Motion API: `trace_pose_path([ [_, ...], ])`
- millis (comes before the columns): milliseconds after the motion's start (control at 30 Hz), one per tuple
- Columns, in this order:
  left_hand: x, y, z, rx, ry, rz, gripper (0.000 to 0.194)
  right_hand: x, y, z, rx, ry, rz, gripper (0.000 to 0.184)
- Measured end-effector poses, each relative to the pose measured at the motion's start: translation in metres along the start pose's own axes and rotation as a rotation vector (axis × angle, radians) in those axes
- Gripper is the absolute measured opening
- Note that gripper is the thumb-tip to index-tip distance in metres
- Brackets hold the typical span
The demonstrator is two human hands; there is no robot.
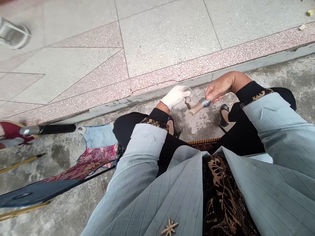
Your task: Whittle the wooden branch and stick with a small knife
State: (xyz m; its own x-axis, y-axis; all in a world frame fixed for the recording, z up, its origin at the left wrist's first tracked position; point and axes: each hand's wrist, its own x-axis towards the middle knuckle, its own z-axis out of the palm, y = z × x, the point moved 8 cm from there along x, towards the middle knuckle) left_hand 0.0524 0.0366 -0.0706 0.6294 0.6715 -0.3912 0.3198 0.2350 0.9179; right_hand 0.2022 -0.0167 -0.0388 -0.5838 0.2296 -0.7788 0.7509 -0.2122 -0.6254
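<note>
My right hand [220, 87], bare, pinches a short, pale, round stick [195, 109] by its upper end. Silvery wire [204, 102] is wound around the stick beside my fingertips, and the blunt pale end slants down toward the left. A white knitted glove covers my left hand [177, 96], whose fingers are curled. At its fingertips shows a small grey-brown piece [187, 102]; I cannot tell whether it is a separate thing or a soiled glove finger. My left hand is just left of the stick, apart from it. Both hands are above the concrete floor between my knees.
A low step edge [147, 88] runs across, with terrazzo tiles [167, 39] beyond. At left are a patchwork cloth [100, 155], a black handle [57, 129], yellow sticks [22, 164] and a blurred metal container [14, 34]. Under me is a woven seat [204, 143].
</note>
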Motion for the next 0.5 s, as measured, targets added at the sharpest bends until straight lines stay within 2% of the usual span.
trace_pose_path([
  [67,-0.003,0.004,-0.002,-0.026,-0.005,0.013,0.011,0.007,0.008,-0.002,-0.057,-0.007,0.066,0.054],
  [100,-0.004,0.006,-0.003,-0.032,-0.004,0.018,0.01,0.01,0.013,-0.007,-0.097,0.03,0.101,0.054],
  [167,-0.004,0.007,-0.003,-0.027,-0.006,0.02,0.01,0.013,0.02,-0.024,-0.191,0.178,0.174,0.056],
  [267,-0.003,0.007,-0.002,-0.017,0.006,0.011,0.011,0.01,0.022,-0.053,-0.245,0.465,0.223,0.057],
  [333,-0.003,0.005,0.001,-0.016,-0.007,-0.005,0.011,0.007,0.017,-0.064,-0.183,0.628,0.173,0.056],
  [400,-0.005,0.004,0.007,-0.018,-0.045,-0.021,0.013,0.007,0.009,-0.067,-0.072,0.73,0.051,0.056],
  [500,-0.009,0.004,0.017,-0.026,-0.102,-0.024,0.019,0.015,-0.004,-0.059,0.169,0.714,-0.208,0.059],
])
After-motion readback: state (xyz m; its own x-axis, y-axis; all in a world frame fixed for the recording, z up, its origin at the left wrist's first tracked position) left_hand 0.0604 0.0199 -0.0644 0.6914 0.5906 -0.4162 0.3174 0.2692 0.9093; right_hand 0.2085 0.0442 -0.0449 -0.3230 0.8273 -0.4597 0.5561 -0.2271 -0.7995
